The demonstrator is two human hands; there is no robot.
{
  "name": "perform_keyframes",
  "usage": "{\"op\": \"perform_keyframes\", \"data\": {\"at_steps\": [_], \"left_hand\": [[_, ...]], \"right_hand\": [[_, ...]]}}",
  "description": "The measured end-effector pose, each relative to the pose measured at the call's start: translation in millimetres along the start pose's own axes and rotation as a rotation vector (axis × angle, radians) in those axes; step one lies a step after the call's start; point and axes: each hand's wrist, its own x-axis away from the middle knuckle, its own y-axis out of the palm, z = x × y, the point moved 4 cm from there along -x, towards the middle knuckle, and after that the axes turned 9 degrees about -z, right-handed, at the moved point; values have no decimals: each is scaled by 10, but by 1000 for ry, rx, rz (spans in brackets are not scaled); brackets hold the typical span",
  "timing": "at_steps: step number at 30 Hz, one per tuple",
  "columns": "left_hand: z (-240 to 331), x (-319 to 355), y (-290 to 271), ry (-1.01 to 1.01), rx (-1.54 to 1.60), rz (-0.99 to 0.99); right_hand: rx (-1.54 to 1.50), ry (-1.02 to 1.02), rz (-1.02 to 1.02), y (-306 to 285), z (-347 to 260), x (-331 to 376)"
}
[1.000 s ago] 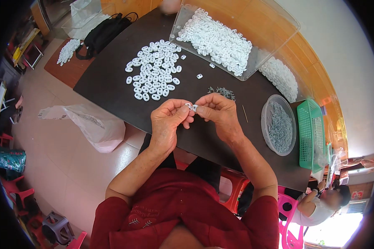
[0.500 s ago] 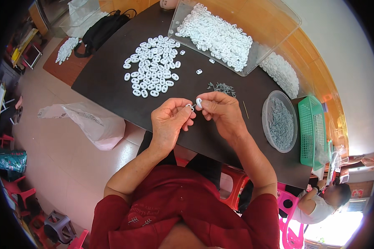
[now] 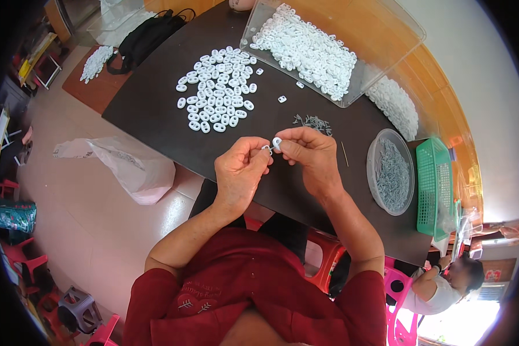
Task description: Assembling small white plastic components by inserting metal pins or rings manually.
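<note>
White pieces are pinched by left fingers and right fingers, near grey pins.

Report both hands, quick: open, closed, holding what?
Left hand: closed, pinching a small white piece between thumb and fingers.
Right hand: closed, pinching a white oval piece between thumb and fingers.

The single head-worn wide fisheye view looks steeply down, close above the dark red fabric shirt, and faces forward past the bare left hand and bare right hand across the dark brown tabletop.
</note>
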Motion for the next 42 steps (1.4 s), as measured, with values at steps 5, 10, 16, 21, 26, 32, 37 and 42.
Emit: {"op": "perform_keyframes", "data": {"at_steps": [5, 10, 16, 21, 26, 32, 37, 42], "left_hand": [[-2, 16, 2, 1, -36, 13], [-11, 24, 8, 19, -54, 24], [-22, 27, 32, 78, -117, 35], [-41, 23, 29, 107, -54, 13], [-79, 17, 33, 146, -39, -38], [-107, 11, 27, 115, -17, -63], [-103, -4, 45, 93, 6, -38], [-116, -55, 3, 94, 128, -44]], "right_hand": [[54, -36, 25, 26, -25, 21], [95, -56, 42, 41, -21, 38], [122, -157, 76, 100, -52, 86], [189, -221, 70, 116, -40, 110], [304, -281, 41, 95, -9, 90], [219, -179, 6, 113, -3, 85], [177, -186, -4, 127, -19, 87], [250, -233, -31, 177, -61, 136]]}}
